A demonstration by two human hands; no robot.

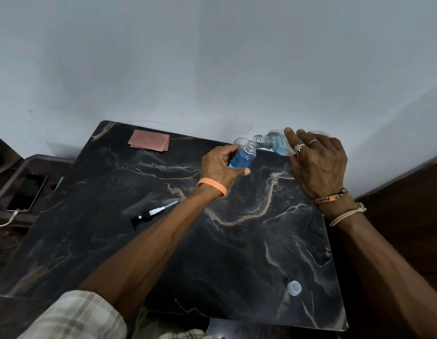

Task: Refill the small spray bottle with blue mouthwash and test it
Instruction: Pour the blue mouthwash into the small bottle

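- Small spray bottle [243, 157], neck open and mostly full of blue liquid, tilted above the far part of the black marbled tabletop [237, 253].
- Left hand [221, 167] gripping it, fingers [227, 150] curled round the body, thumb beneath.
- Mouthwash bottle [276, 145] tipped nearly flat, neck right at the small bottle's mouth; hard to tell whether the two rims touch.
- Right hand [319, 165] clasping the mouthwash bottle from above, fingers [290, 133] wrapped over its clear body.
- Black-and-white spray pump [151, 214] lying flat on the tabletop, just left of the left forearm.
- Pale round cap [294, 287] resting toward the near right corner.
- Pink folded sheet [149, 140] at the far left corner.
- Phone [27, 193] off to the left, apart from the tabletop, cable plugged in.
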